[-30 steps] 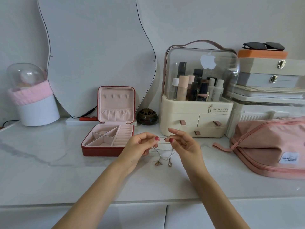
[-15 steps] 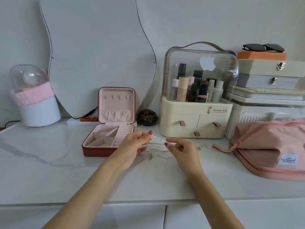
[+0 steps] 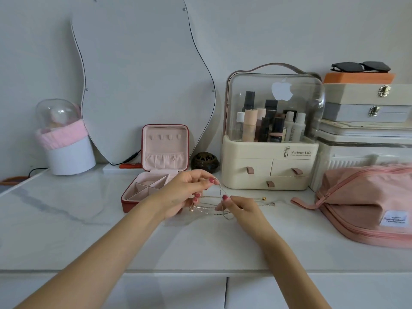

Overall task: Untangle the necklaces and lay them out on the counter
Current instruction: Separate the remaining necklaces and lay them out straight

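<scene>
Both hands pinching the tangled necklaces [image 3: 214, 208] – left hand [image 3: 185, 195] raised, right hand [image 3: 240, 206] low by the bench [image 3: 89, 230], fingertips clamped on chain.

White marble counter [image 3: 66, 230]: jewelry box [image 3: 142, 195], necklaces [image 3: 214, 208], organizer [image 3: 267, 172], pink bag [image 3: 367, 201].

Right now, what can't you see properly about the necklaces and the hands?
Head view only:
- How many necklaces there are: chains too thin and overlapping.
- Whether knots remain: too small.
- Left hand palm side: turned away.
- Right hand fingertips: curled under.
- Front of the jewellery box: behind the left hand.
</scene>
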